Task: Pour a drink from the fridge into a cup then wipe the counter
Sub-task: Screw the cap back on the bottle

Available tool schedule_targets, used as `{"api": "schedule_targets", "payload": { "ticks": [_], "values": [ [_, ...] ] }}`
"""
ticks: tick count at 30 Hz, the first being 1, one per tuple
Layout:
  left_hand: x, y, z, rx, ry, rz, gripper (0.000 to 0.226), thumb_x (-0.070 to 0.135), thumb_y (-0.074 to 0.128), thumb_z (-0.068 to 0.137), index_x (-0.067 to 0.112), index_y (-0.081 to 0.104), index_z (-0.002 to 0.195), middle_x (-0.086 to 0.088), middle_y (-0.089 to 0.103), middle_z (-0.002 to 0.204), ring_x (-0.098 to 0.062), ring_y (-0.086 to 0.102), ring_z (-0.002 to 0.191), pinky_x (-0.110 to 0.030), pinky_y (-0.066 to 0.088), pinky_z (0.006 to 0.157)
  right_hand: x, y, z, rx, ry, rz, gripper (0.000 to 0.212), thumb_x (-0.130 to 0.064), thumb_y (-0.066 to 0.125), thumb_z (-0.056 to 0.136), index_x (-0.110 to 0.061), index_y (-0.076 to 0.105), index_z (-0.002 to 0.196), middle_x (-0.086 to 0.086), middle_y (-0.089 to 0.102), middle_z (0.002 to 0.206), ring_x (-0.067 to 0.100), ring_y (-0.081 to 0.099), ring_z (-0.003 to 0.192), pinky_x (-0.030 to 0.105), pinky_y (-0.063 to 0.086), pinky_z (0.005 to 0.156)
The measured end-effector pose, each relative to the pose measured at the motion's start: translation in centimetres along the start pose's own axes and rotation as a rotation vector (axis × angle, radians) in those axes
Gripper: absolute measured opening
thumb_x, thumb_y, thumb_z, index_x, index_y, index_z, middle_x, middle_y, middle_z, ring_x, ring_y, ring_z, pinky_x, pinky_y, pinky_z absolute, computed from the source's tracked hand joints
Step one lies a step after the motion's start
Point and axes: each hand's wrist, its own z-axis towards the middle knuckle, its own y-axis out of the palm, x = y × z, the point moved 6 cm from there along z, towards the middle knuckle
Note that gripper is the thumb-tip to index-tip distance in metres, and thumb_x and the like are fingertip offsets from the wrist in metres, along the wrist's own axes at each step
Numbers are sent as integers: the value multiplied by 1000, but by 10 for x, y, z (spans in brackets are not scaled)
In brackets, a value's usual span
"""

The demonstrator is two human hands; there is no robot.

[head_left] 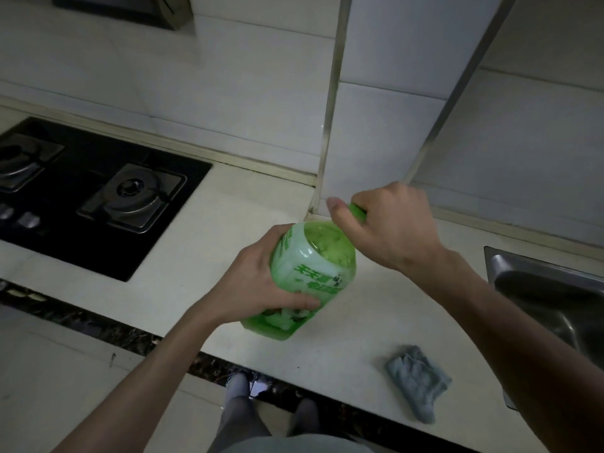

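A large green drink bottle (310, 273) with a green and white label stands tilted on the pale counter (228, 243), its neck leaning toward the wall. My left hand (261, 276) wraps around the bottle's body from the left. My right hand (389, 223) is closed over the green cap (358, 211) at the top. A crumpled grey cloth (418, 380) lies on the counter to the lower right of the bottle, apart from both hands. No cup shows in this view.
A black gas hob (81, 191) with two burners fills the counter's left side. A steel sink (549, 295) sits at the right edge. White tiled wall and a boxed column (408, 109) rise just behind the bottle. The counter's dark front edge runs below.
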Motion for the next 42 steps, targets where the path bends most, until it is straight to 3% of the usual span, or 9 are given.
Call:
{"api": "schedule_targets", "payload": {
  "ticks": [5,10,15,20,23,26,32,36,42],
  "values": [
    [15,-3,0,-93,40,-43,91,19,95,55,32,48,131,12,65,115,-8,64,108,-31,56,87,-4,-14,1,112,-102,170,54,-38,38,87,-15,26,40,-1,18,34,21,21,30,22,18,50],
    [11,4,-10,98,27,38,91,27,95,53,38,46,129,23,63,110,3,62,102,-15,51,78,-5,1,5,44,33,196,48,-37,30,80,-14,15,40,-5,10,35,13,15,33,22,17,45],
    [-2,10,-27,269,35,165,93,45,90,53,43,38,130,28,56,118,8,55,107,-13,46,83,-10,21,-3,-46,112,118,46,-34,32,80,-15,16,42,-2,17,39,16,19,40,21,8,47],
    [-13,4,-53,362,-4,175,94,43,92,53,50,35,128,28,54,119,9,54,107,-18,47,86,-31,32,-8,-116,174,195,59,-45,40,87,-10,27,43,3,26,40,21,29,40,27,22,47],
    [-19,-12,-72,447,-25,144,92,40,93,51,56,35,121,30,54,114,14,52,104,-5,42,80,-47,32,-7,-217,197,515,74,-66,42,90,-5,48,47,7,51,42,22,49,43,31,43,53],
    [-25,-34,-99,559,-66,60,91,40,93,49,55,37,119,32,55,110,16,53,101,-2,42,76,-65,34,-11,-265,306,984,57,-57,41,96,-16,70,70,6,65,60,16,62,55,33,52,58],
    [-35,-91,-169,783,-55,-64,90,50,88,46,50,42,123,26,59,114,4,59,107,-13,50,84,-165,50,-37,-355,141,1209,32,-40,46,95,-21,66,110,-4,70,101,11,67,90,13,50,68],
    [-50,-132,-230,903,-65,-67,91,49,88,48,46,42,126,19,59,119,-3,60,111,-30,52,92,-243,53,-41,-349,39,1334,30,-34,51,95,-15,65,114,1,70,109,20,68,100,20,52,81],
    [-89,-184,-340,1062,-147,-19,92,43,91,50,44,41,128,23,58,117,6,57,109,-8,46,86,-365,75,-58,-440,-90,1287,25,-17,56,91,-15,66,114,-2,71,108,18,67,102,31,55,87]
  ]
}}
